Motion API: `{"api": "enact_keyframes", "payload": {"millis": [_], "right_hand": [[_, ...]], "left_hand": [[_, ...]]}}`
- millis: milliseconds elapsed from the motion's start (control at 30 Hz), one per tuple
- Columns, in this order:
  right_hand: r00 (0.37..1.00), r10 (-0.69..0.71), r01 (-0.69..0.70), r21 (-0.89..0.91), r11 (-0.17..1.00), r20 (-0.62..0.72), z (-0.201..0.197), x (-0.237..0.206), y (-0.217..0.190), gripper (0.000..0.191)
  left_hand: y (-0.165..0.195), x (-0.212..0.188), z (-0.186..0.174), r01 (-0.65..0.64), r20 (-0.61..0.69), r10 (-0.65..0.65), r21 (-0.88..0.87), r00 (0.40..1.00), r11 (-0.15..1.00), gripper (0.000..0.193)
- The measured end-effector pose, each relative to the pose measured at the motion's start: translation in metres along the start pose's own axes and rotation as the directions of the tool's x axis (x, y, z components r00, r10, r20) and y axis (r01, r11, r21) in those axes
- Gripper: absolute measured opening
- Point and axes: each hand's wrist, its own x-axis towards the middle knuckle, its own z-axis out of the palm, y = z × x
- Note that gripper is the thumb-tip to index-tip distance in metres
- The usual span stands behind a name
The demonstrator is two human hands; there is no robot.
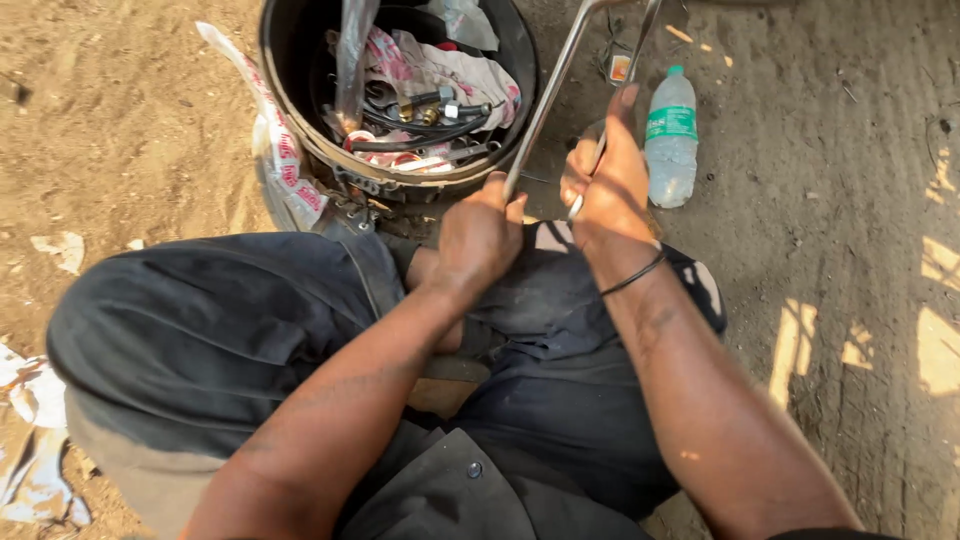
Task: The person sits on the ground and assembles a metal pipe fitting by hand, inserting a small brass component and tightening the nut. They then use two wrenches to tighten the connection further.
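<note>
— What was held in the left hand (478,235)?

— A bent metal rod (545,95) was gripped there, the fingers being closed fully around its lower end, just above the dark trousers (210,330). From the fist the rod was seen rising up and to the right, then bending over near the top edge of the view.

— And the right hand (607,190)?

— It was closed around a second, thinner metal rod (640,45) (how the two rods were joined could not be told, since their tops were cut off by the frame). The thumb was stretched upward along it, and a dark band (633,275) was worn at the wrist. The two hands were held just beside each other, not touching.

— What was found around them?

— A black round tub (290,60) was set on the dirt ground (850,300) just beyond the knees, near the left hand. Hoses, brass fittings and a printed cloth (440,65) were heaped inside it. A clear plastic bottle (671,140) with a green label and cap was laid on the ground just to the right of the right hand. A printed plastic sack (275,150) was draped against the tub's left wall.
</note>
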Motion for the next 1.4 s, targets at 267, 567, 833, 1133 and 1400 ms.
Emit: {"api": "enact_keyframes", "payload": {"millis": [267, 567, 833, 1133, 1400], "right_hand": [[0.931, -0.054, 0.074, -0.04, 0.996, 0.361, 0.03, -0.02, -0.011, 0.068], [0.987, -0.126, 0.158, -0.471, 0.868, 0.1, 0.016, -0.004, 0.017, 0.054], [0.819, -0.481, 0.56, -0.259, 0.787, 0.312, 0.039, 0.076, 0.012, 0.052], [0.636, -0.644, 0.769, -0.275, 0.578, 0.426, 0.068, 0.088, -0.016, 0.063], [0.514, -0.702, 0.722, 0.193, 0.664, 0.493, 0.057, 0.06, 0.0, 0.056]], "left_hand": [[0.032, -0.021, -0.033, 0.048, 0.082, -0.027, -0.273, 0.996, 0.961, 0.026], [0.069, -0.027, -0.091, 0.161, 0.19, -0.123, -0.199, 0.974, 0.967, 0.026], [0.097, -0.044, -0.139, 0.319, 0.331, -0.25, -0.172, 0.91, 0.932, 0.024], [0.109, -0.048, -0.148, 0.271, 0.33, -0.229, -0.087, 0.916, 0.959, 0.024], [0.108, -0.042, -0.148, 0.325, 0.338, -0.262, -0.143, 0.904, 0.935, 0.024]]}}
